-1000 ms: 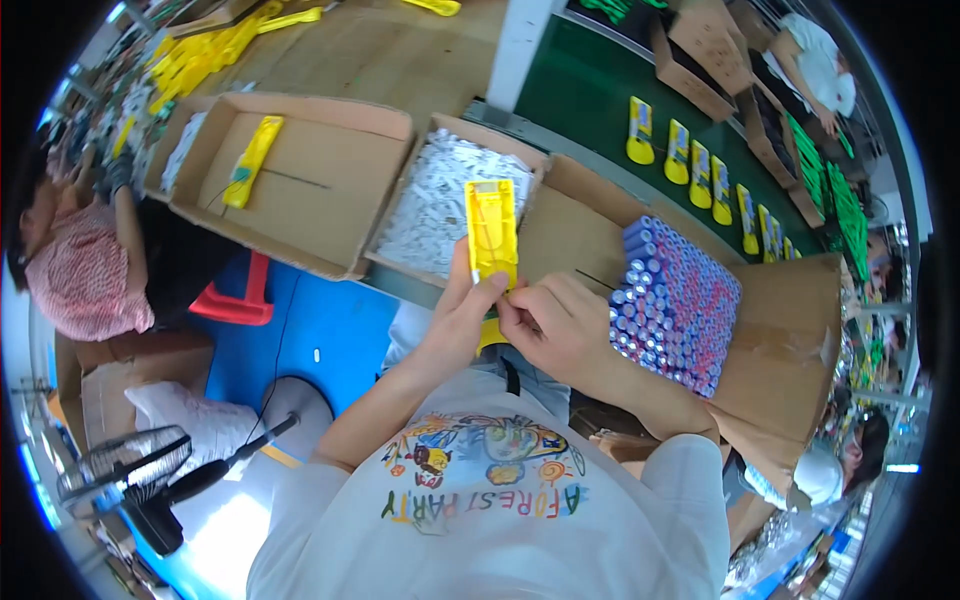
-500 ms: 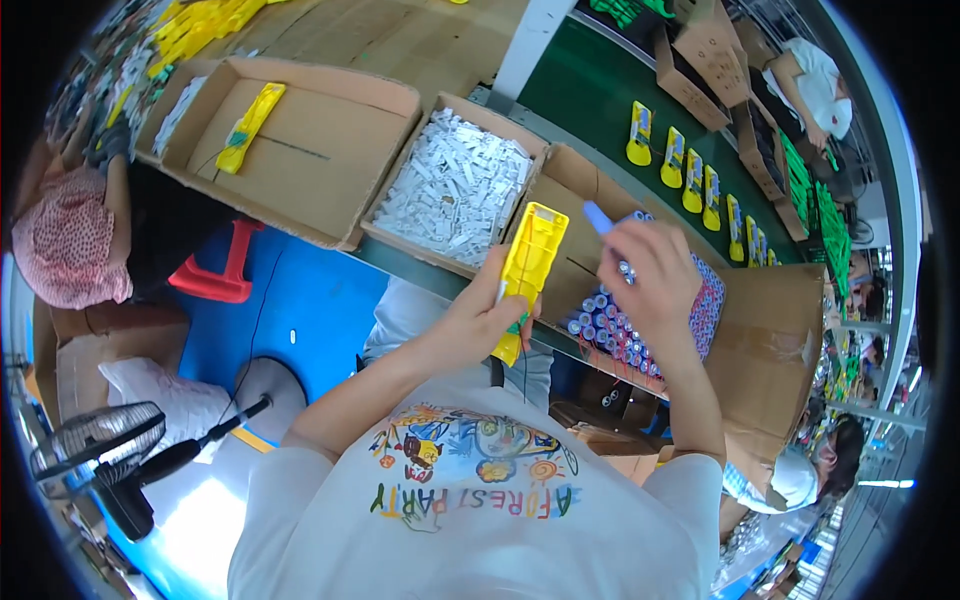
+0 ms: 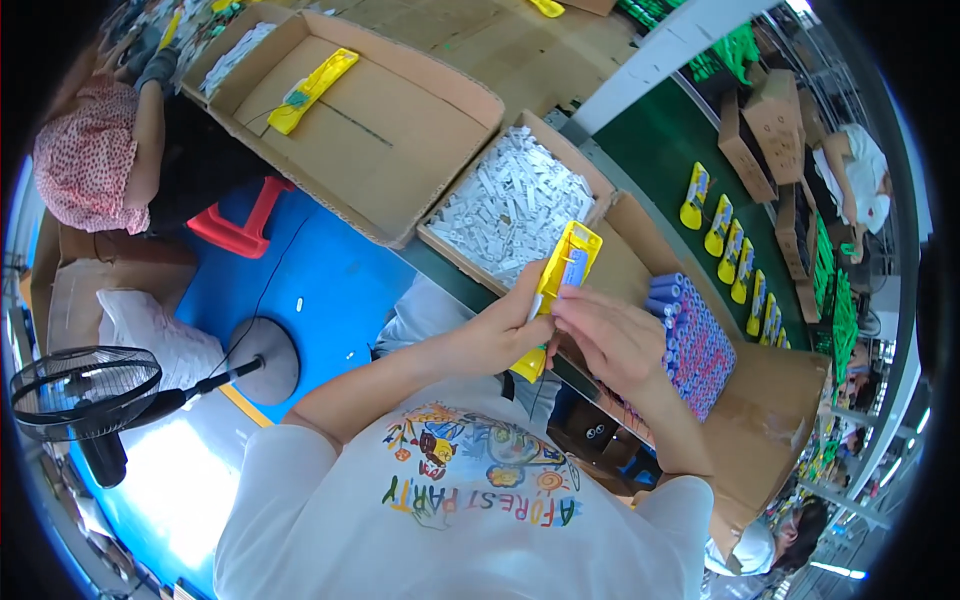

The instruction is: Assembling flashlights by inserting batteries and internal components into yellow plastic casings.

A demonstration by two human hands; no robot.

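My left hand [image 3: 512, 322] is closed around a long yellow plastic casing [image 3: 582, 238], held tilted in front of my chest. Inside the casing's upper half lies a blue cylindrical battery cell [image 3: 574, 267]. My right hand [image 3: 622, 338] has its fingers bent together at the cell's lower end, against the casing; its fingertips are partly hidden. Many similar blue and purple cells [image 3: 700, 345] stand packed in a cardboard box [image 3: 630, 230] beyond my right hand. The lower part of the casing is mostly covered by my hands.
Small white pieces fill a box [image 3: 515, 200] ahead. To its left, a large carton [image 3: 400, 105] holds another yellow casing [image 3: 315, 90]. Several yellow casings [image 3: 735, 250] line a green belt [image 3: 650, 150] at right. A fan [image 3: 90, 390] and a co-worker [image 3: 95, 165] are at left.
My right hand has brought the blue cell from above the box into the yellow casing. The view has shifted, so the boxes appear further right.
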